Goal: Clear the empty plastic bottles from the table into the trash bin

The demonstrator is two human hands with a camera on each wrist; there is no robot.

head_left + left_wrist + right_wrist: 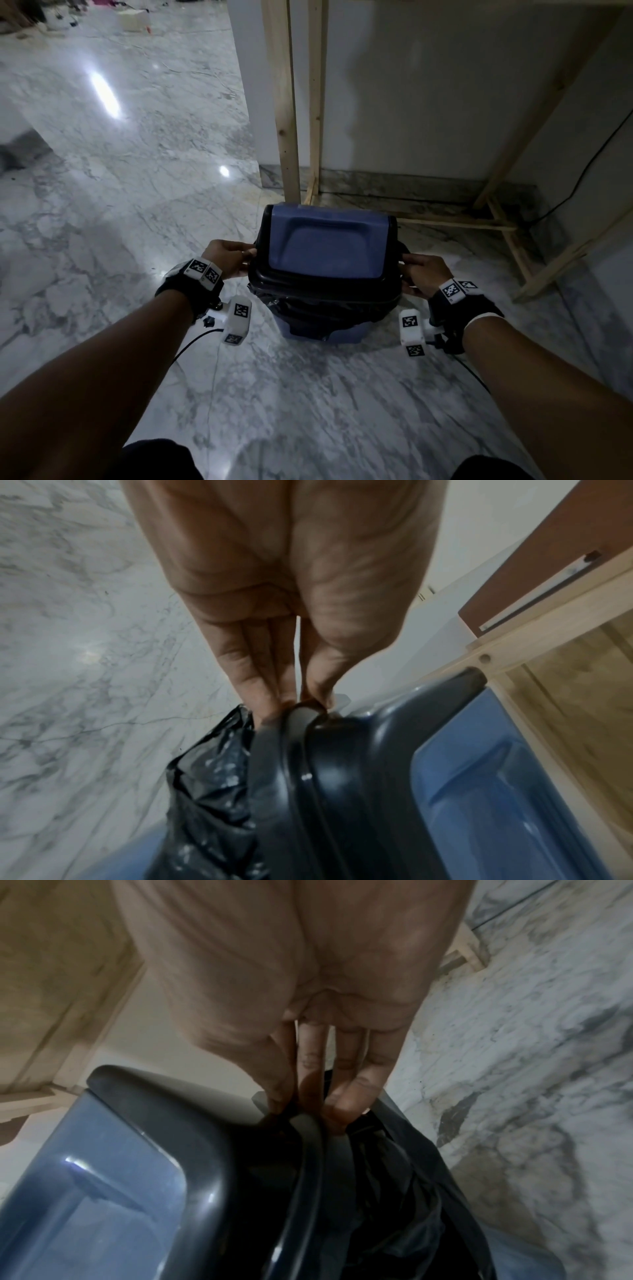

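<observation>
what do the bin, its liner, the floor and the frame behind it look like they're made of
Trash bin: looks like smooth moulded plastic, blue with a dark glossy rim showing highlights.
Liner: thin black plastic film, crinkled and shiny.
Floor: polished marble or marble-look tile, grey-veined and reflecting the lights.
Frame: pale bare wood, with visible grain and knots, apparently unpainted.
</observation>
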